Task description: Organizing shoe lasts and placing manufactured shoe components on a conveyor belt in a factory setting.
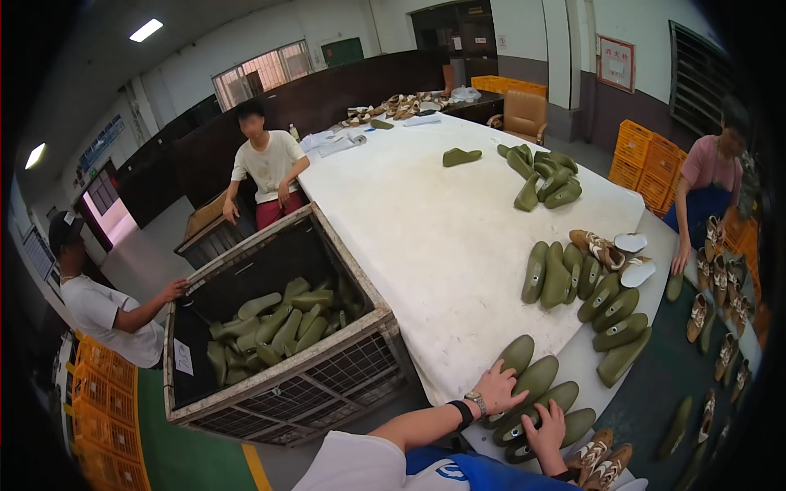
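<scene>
My left hand (498,390), with a watch at its wrist, rests with fingers spread on a row of olive-green shoe lasts (538,376) at the table's near edge. My right hand (547,431) lies just to the right and nearer, its fingers apart and touching the lasts on that side. Neither hand lifts a last. Brown-and-white sneakers (607,458) sit right beside my right hand. Farther along the white table (458,237) stand more green lasts (555,274), next to sneakers with white insoles (630,242).
A large wheeled-looking crate (360,360) full of green lasts stands left of the table. Two people (266,155) (106,295) stand around it. Another person (708,172) works at the right by a green conveyor (647,409) carrying shoes. Orange crates (106,409) are stacked at the left.
</scene>
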Motion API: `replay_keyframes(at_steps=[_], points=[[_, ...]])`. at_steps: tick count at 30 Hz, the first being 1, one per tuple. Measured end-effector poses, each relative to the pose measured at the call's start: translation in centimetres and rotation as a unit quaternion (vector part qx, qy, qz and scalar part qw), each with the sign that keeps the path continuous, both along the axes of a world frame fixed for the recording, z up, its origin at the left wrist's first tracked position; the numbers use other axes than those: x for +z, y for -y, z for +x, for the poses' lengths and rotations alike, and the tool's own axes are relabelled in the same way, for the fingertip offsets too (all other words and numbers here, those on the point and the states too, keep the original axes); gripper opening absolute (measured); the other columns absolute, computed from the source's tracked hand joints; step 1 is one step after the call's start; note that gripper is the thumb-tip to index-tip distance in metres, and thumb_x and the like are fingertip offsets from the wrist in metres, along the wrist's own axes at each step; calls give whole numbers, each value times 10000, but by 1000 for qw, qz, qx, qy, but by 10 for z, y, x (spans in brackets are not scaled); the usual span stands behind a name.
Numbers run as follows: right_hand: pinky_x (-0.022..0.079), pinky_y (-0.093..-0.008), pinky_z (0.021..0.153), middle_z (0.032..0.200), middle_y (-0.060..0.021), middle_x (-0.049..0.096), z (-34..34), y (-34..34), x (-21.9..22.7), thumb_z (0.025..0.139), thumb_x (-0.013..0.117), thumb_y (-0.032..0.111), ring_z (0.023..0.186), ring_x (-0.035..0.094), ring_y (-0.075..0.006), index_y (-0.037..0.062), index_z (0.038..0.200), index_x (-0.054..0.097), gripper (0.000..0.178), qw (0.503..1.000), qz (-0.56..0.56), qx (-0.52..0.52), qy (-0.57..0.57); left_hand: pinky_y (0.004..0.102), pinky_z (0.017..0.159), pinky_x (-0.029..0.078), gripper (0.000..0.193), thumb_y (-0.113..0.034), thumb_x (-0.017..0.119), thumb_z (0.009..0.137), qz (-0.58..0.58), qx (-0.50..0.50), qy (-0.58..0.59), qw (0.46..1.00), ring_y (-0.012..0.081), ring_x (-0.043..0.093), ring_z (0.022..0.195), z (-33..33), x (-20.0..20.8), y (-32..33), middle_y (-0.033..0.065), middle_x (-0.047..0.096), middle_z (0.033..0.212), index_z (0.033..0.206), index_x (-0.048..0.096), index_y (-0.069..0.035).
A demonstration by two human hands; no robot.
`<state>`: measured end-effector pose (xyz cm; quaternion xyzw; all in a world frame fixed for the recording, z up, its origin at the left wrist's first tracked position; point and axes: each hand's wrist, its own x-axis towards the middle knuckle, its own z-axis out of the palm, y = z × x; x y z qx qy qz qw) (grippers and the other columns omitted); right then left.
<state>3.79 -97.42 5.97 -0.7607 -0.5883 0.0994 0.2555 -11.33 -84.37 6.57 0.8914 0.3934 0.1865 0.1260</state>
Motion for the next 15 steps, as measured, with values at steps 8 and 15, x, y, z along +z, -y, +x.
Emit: replay_keyframes(at_steps=[8, 15], points=[[361, -437, 944, 1229, -207, 472, -4, -7, -5, 697, 674, 357, 1123, 435, -382, 85, 1028, 619, 432, 1000, 19, 20, -6, 450, 870, 436, 489, -468, 505, 807, -11, 22, -1, 1000, 394, 392, 1170, -6, -6, 1, 114, 565, 1104, 826, 651, -2], [392, -411, 919, 1216, -211, 500, -7, 2, 27, 864, 509, 415, 1102, 474, -365, 68, 1138, 567, 445, 995, -34, 44, 79, 456, 871, 416, 502, -448, 510, 800, -54, 5, 24, 998, 391, 373, 1173, 4, -6, 7, 149, 546, 1092, 799, 646, 35]])
